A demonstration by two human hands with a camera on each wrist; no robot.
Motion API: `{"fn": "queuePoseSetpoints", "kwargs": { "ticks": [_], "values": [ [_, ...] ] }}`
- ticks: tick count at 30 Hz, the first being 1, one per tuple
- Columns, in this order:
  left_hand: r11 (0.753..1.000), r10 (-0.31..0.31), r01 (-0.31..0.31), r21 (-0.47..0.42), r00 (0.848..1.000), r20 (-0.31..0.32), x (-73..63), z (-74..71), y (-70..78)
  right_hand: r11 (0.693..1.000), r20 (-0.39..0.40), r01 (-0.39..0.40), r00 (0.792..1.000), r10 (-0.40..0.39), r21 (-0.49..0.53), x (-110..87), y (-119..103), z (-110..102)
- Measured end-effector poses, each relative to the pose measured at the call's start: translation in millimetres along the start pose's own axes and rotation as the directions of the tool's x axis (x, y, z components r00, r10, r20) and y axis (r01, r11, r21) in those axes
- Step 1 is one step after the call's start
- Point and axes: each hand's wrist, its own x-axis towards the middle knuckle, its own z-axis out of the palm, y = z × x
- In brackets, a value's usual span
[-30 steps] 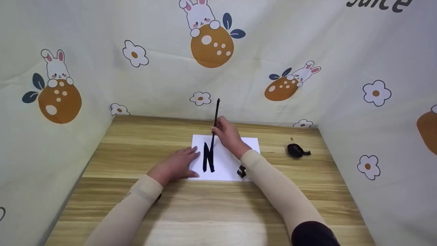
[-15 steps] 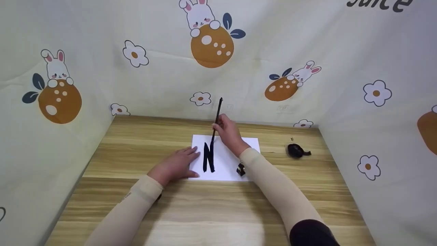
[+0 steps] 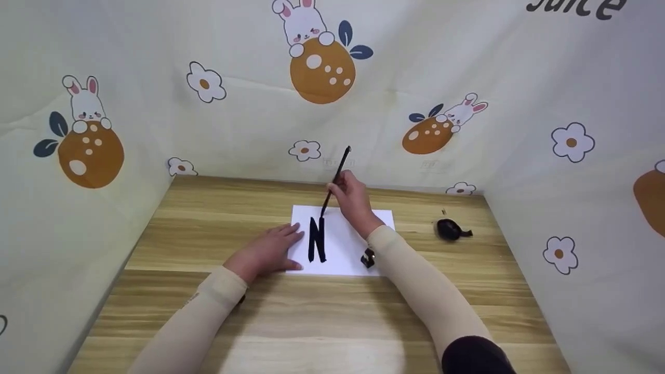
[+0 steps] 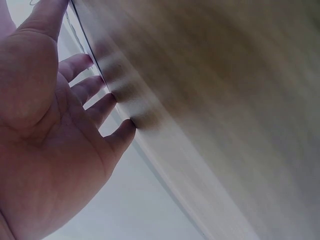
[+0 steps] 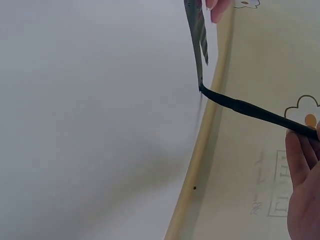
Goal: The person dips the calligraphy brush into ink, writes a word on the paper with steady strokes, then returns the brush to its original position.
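Observation:
My right hand [image 3: 355, 196] pinches a slim black brush [image 3: 340, 165] between thumb and fingers, its handle leaning up and to the right. In the head view the brush tip is right at the top of the right stroke of a thick black letter N [image 3: 317, 240] on a white sheet of paper [image 3: 345, 244]. The right wrist view shows the bent brush [image 5: 245, 108] with its tip at the black stroke [image 5: 196, 40]. Fingers spread, my left hand [image 3: 267, 249] rests on the paper's left edge; the left wrist view shows its palm [image 4: 55, 135] from below.
A small round black dish [image 3: 448, 229] with a short handle stands on the wooden table [image 3: 311, 322], right of the paper. A printed cloth [image 3: 249, 119] with rabbits, oranges and flowers walls in the table at the back and both sides.
The brush tip has moved up along the N's right stroke to its top end. The brush handle has tilted further right, with my right hand shifting slightly up and right. My left hand stays put.

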Motion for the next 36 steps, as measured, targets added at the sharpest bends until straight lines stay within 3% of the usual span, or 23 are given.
{"fn": "queuePoseSetpoints", "kwargs": {
  "ticks": [10,18,25,36],
  "values": [
    [0.999,0.026,-0.026,-0.019,1.000,-0.016,-3.0,-1.3,-0.3,0.996,-0.043,0.079,0.996,-0.081,-0.037,-11.9,-13,-17],
    [1.000,0.028,-0.028,-0.010,0.999,-0.019,-1.4,1.1,-2.5,0.987,0.004,0.138,0.990,-0.138,-0.085,-27.3,-17,-25],
    [0.999,0.032,-0.032,-0.008,0.999,-0.024,-1.1,0.5,-1.7,0.979,0.037,0.153,0.988,-0.149,-0.136,-34.9,-18,-26],
    [1.000,0.024,-0.024,-0.006,1.000,-0.013,-0.3,-0.9,-0.2,0.978,0.027,0.149,0.989,-0.146,-0.145,-40.7,-16,-26]
  ]
}}
